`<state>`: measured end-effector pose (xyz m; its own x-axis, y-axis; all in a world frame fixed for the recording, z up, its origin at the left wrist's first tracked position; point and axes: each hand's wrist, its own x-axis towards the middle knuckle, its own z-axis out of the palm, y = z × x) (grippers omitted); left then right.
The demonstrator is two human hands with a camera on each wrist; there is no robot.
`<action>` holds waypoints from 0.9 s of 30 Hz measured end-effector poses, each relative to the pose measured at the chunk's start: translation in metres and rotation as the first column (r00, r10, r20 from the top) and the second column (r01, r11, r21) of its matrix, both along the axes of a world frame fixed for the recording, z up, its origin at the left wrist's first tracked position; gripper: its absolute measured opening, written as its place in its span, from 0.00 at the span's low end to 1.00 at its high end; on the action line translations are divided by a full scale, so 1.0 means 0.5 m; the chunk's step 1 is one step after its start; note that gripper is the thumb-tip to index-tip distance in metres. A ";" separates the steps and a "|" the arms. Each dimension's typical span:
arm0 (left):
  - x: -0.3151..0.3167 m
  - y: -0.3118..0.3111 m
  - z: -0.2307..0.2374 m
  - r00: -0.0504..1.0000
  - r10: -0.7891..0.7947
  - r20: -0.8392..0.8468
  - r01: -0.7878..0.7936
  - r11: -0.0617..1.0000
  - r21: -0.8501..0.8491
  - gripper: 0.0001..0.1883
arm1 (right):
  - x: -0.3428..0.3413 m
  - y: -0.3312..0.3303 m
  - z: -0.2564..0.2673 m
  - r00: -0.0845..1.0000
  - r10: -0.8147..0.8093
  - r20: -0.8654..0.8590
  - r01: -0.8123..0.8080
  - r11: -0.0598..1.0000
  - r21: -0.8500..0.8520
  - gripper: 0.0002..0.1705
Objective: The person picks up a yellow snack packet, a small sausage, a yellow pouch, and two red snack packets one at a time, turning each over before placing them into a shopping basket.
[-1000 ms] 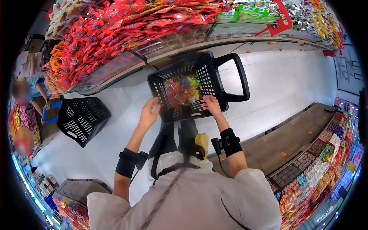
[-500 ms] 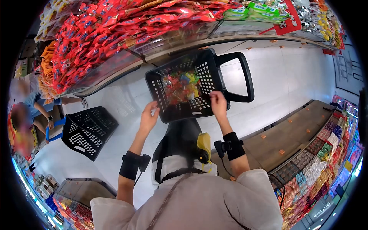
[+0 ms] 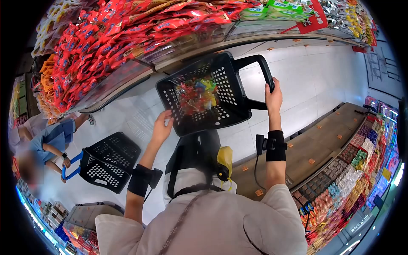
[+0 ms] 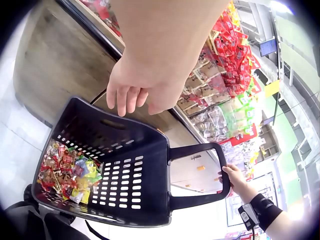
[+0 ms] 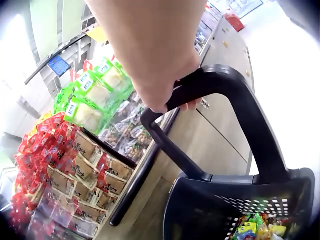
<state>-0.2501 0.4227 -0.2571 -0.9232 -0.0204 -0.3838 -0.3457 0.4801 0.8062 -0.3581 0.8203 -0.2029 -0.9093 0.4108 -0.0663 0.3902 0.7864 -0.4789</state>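
Note:
A black shopping basket with slotted walls stands open below the person's chest. Small wrapped candies in red, yellow and green lie at its bottom. My right hand grips the basket's black handle, fingers curled round the bar on the right side. By the near left rim, my left hand hovers with loosely bent fingers and nothing in them. The left wrist view shows that hand over the basket's rim, fingers pointing down.
Red snack packets fill a shelf bin beyond the basket, with green packets farther right. On the left, another person holds a second black basket by its blue handle. A wooden ledge with candy bins runs along the right.
My right hand has left the basket's near rim, moved right and taken hold of the handle. The left hand stays by the left rim. The other person's basket has come nearer.

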 end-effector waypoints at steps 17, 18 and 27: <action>-0.022 0.143 0.005 1.000 -0.029 0.000 0.029 0.998 -0.057 0.17 | -0.044 0.167 -0.019 0.993 -0.056 -0.107 0.050 0.997 -0.054 0.18; -0.023 0.152 0.003 1.000 -0.030 0.003 0.030 0.998 -0.062 0.17 | -0.049 0.185 -0.021 0.990 -0.050 -0.130 0.045 0.998 -0.045 0.18; -0.028 0.217 -0.022 0.999 -0.032 0.015 0.033 0.997 -0.063 0.16 | -0.094 0.263 -0.028 0.990 -0.046 -0.134 0.051 0.998 0.034 0.18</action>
